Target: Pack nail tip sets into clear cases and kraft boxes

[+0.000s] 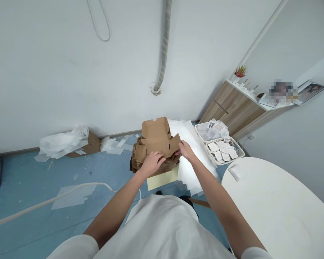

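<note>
A brown cardboard box blank lies partly unfolded on top of a thick stack of flat cardboard blanks. My left hand rests on its near edge, fingers stretched out and lying on the board. At the right side, my right hand pinches the blank's side flap, which is bent up a little. The fingertips of that hand are partly hidden behind the flap. A pale yellow sheet sticks out under the near side of the stack.
White paper sheets lie right of the stack. Two white baskets hold packets and small cards. A round white table stands at the right. Leftward are an open carton, white wrapping and a pale hose across the floor.
</note>
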`<action>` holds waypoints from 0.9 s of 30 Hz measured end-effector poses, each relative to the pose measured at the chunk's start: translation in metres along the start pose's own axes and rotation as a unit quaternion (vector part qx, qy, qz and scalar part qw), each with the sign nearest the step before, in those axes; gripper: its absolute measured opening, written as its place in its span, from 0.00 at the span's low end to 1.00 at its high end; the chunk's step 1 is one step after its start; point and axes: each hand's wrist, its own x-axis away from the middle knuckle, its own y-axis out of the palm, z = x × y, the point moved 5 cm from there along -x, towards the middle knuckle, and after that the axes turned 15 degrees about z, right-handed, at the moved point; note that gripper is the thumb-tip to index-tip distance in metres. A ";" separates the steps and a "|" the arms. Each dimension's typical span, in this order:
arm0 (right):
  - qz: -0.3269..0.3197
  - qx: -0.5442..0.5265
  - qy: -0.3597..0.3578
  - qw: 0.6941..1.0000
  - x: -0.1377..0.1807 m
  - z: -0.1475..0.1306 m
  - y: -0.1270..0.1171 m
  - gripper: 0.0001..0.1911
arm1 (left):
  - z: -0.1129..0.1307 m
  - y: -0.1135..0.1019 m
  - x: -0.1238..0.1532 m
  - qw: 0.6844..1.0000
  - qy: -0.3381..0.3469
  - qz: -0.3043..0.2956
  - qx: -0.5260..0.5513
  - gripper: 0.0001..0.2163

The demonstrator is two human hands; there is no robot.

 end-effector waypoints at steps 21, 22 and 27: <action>0.116 0.034 -0.276 0.954 0.025 -0.066 -0.037 0.36 | 0.017 -0.045 -0.021 0.979 -0.074 0.188 0.008 0.13; 0.113 0.053 -0.303 0.945 0.028 -0.074 -0.035 0.37 | 0.018 -0.047 -0.021 0.979 -0.076 0.190 0.009 0.13; 0.060 0.144 -0.422 0.893 0.041 -0.098 -0.022 0.30 | 0.027 -0.056 -0.024 0.980 -0.077 0.181 0.006 0.13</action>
